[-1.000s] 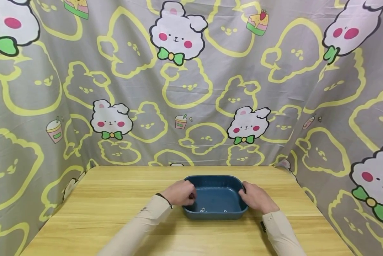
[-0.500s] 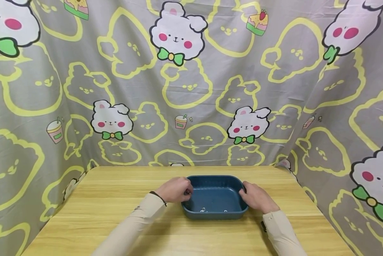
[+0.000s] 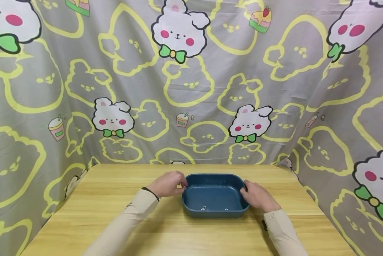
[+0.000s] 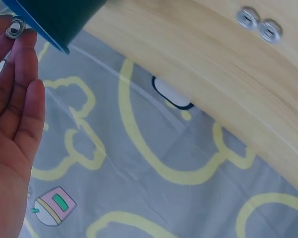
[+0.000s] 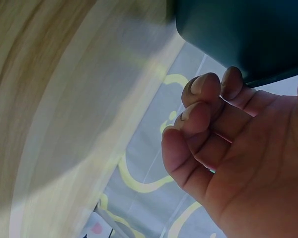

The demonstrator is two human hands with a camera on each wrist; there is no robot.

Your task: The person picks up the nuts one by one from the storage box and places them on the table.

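A blue rectangular plastic basin (image 3: 215,199) with rounded corners stands on the table. My left hand (image 3: 169,184) is at its left rim, pinching a small round metal nut (image 4: 15,28) between thumb and fingers; the left wrist view shows the nut's central hole. My right hand (image 3: 258,195) holds the basin's right rim, thumb over the inner side and fingers outside. Small shiny metal pieces (image 3: 204,208) lie on the basin floor near its front wall, with another metal piece (image 3: 226,209) farther right.
Two metal nuts (image 4: 259,25) lie side by side on the wooden table (image 3: 127,193), seen in the left wrist view. A grey curtain (image 3: 191,89) with cartoon rabbits hangs behind the table and along both sides.
My left hand has moved out of the basin's left part, leftward and away from me, to its rim. My right hand stays on the right rim.
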